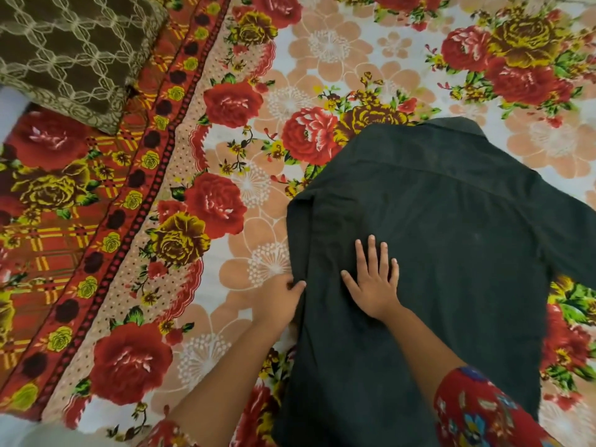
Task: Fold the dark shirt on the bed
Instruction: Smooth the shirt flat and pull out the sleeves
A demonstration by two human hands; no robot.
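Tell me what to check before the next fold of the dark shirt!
1. Dark shirt lies flat, back up: ok.
2. Right hand presses flat on the cloth: ok.
3. Left hand grips the shirt's left edge: ok.
4. Left side folded in: ok, looks tucked.
5. Right sleeve folded in: not ok, it sticks out.
6. Buttons closed underneath: cannot tell.

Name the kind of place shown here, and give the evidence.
Probably a bedroom at home: a floral bedsheet covers a wide soft surface, a brown patterned pillow lies at top left, and a dark shirt is laid out flat.
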